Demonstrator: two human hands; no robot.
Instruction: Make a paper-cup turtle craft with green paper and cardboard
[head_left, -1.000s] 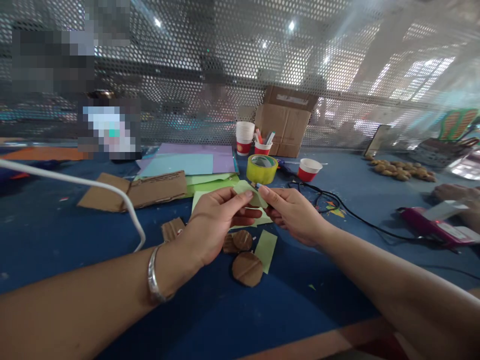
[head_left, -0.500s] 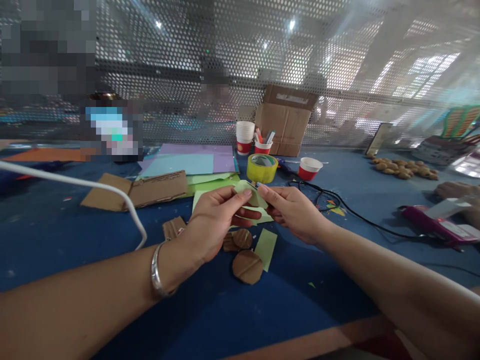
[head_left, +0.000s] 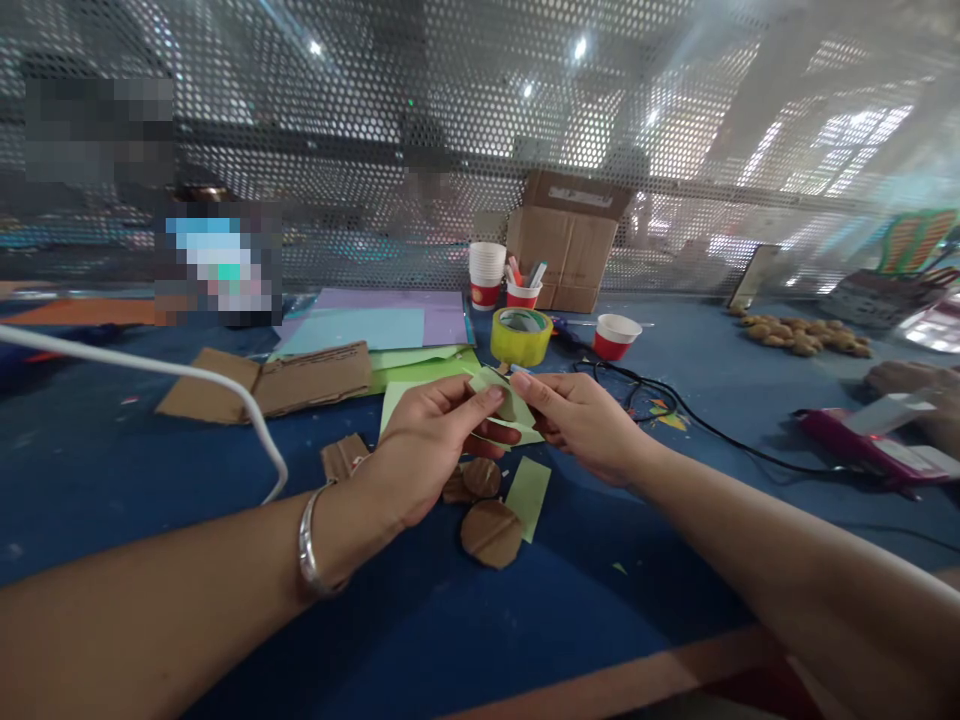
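My left hand pinches a small piece of light green paper between thumb and fingers, above the blue table. My right hand is closed against the paper's right side. A slim thing with a pale blue end shows at its thumb; its kind is hidden by the fingers. Under the hands lie a large cardboard disc, a smaller cardboard disc and a light green paper strip. A scrap of cardboard rests beside my left wrist.
Behind the hands stand a yellow tape roll, a red-and-white paper cup, stacked cups and a cardboard box. Coloured paper sheets and folded cardboard lie left. A white cable crosses left; another person's hand is right.
The green paper has tilted and shifted slightly in my fingers, with more of its face showing. Both hands stay close together in almost the same place.
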